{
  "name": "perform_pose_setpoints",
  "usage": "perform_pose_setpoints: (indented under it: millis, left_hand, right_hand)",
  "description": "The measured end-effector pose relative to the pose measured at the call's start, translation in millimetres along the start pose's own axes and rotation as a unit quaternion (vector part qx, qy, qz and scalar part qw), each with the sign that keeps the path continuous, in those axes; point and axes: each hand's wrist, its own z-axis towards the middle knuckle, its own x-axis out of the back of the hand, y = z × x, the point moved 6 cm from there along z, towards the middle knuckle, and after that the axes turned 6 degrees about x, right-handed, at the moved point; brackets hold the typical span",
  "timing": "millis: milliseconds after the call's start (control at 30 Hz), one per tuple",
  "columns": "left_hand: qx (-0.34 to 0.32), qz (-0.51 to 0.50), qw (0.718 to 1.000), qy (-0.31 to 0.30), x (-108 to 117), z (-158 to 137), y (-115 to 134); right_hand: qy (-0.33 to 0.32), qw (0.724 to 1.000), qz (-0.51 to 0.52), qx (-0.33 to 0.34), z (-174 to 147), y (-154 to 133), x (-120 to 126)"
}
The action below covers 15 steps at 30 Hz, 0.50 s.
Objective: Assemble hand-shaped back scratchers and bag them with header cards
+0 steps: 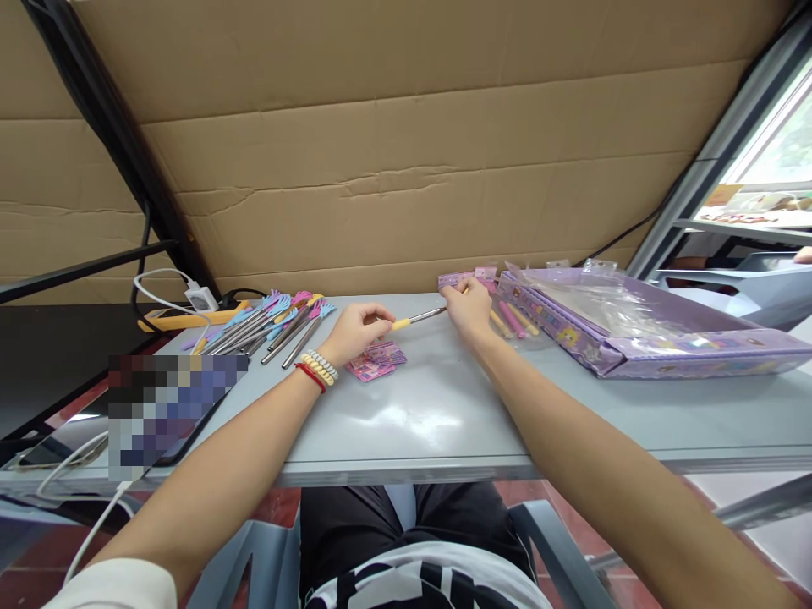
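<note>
A slim metal rod with a yellow sleeve, apparently a telescopic back scratcher, stretches level between my two hands above the table. My left hand pinches its yellow end. At the other end, my right hand is closed round the rod, and its fingers hide that tip. Small pink and purple printed cards lie just under my left hand. Left of it is a pile of back scratchers with steel tubes and coloured claw-shaped heads. Yellow and pink handles in clear plastic lie beside my right hand.
An open purple printed box holding clear plastic bags takes up the table's right side. To the left lie a device with a blurred screen, a white charger and its cable. A cardboard wall stands behind the grey table.
</note>
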Motion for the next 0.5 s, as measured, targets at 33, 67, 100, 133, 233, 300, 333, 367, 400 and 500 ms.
perform_pose_setpoints:
  millis: [33, 67, 100, 133, 233, 300, 333, 367, 400, 500]
  left_hand:
    - [0.001, -0.009, 1.000, 0.010, 2.9, 0.9, -1.3]
    - [0.001, -0.024, 1.000, 0.018, 5.9, 1.7, -2.4]
    - [0.000, -0.046, 0.999, 0.025, 8.6, 2.5, -3.5]
    - [-0.001, -0.073, 0.997, 0.026, 10.5, 3.2, -4.5]
    - [0.012, -0.144, 0.989, 0.015, 11.7, 4.7, -8.1]
    - [0.030, -0.171, 0.985, 0.008, 9.7, 5.1, -10.9]
    - [0.040, -0.182, 0.983, 0.007, 8.3, 5.1, -12.3]
    - [0.049, -0.194, 0.980, 0.006, 7.0, 4.9, -13.4]
    - [0.055, -0.208, 0.976, 0.007, 5.7, 4.6, -14.2]
    - [0.066, -0.255, 0.964, 0.015, 3.1, 3.4, -14.0]
  right_hand:
    - [-0.005, 1.000, -0.001, 0.006, -2.4, -1.8, -1.8]
    - [-0.009, 1.000, -0.004, 0.012, -5.0, -3.6, -3.3]
    - [-0.009, 1.000, -0.007, 0.016, -7.5, -5.3, -4.3]
    - [-0.007, 1.000, -0.011, 0.017, -10.2, -6.8, -5.0]
    - [0.006, 1.000, -0.014, 0.008, -17.3, -10.8, -5.9]
    - [0.020, 1.000, -0.015, 0.005, -20.5, -13.5, -5.1]
    - [0.029, 0.999, -0.016, 0.007, -21.6, -14.8, -4.3]
    - [0.038, 0.999, -0.015, 0.011, -22.5, -15.9, -3.6]
    - [0.047, 0.999, -0.013, 0.013, -23.2, -16.6, -2.9]
    - [0.054, 0.998, -0.007, 0.010, -24.7, -16.1, -3.0]
